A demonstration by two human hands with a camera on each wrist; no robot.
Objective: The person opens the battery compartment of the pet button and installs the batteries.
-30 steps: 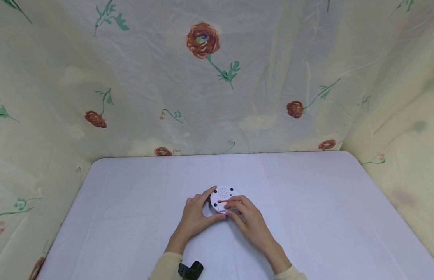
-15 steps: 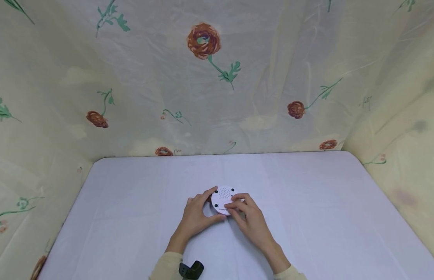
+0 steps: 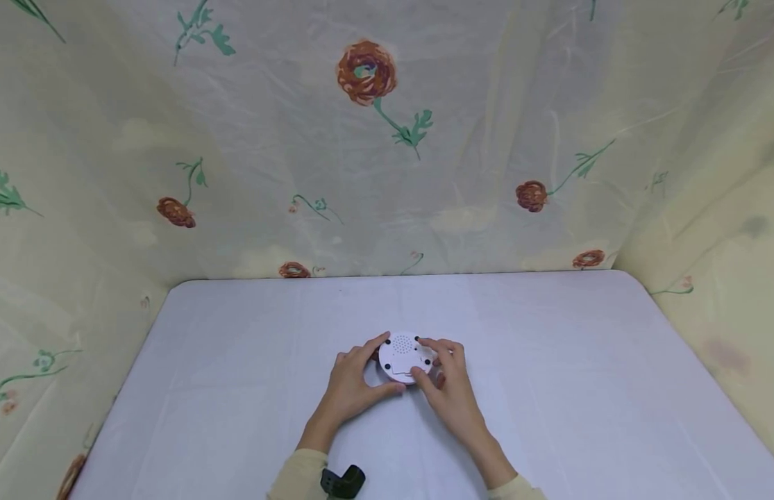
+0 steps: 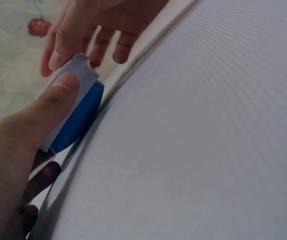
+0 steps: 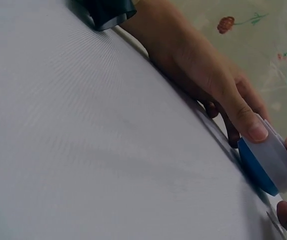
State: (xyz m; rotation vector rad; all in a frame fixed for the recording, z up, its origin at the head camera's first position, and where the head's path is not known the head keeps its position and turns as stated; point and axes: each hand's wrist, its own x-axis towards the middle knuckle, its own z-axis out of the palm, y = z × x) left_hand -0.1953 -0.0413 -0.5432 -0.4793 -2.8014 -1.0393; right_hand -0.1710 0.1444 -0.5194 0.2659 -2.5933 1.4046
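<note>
A round white-and-blue device (image 3: 402, 353) lies with its white face up, showing a speaker hole pattern and small black feet. Its battery cover (image 3: 399, 368) sits in the near part of that face; the right thumb partly hides it. My left hand (image 3: 348, 387) grips the device from the left, thumb at the near rim and index finger at the far rim. From the right, my right hand (image 3: 450, 392) holds its thumb on the face and its index finger at the far-right rim. In the left wrist view a blue underside (image 4: 83, 117) shows below the white body.
A white cloth covers the table (image 3: 237, 347). Behind and at both sides hangs a flower-patterned curtain (image 3: 461, 139). A black wrist camera (image 3: 344, 482) sits at the left sleeve.
The red and yellow strip seen in the battery opening a second ago is out of sight, with the cover over it. My right fingers have spread from the cover toward the far-right rim.
</note>
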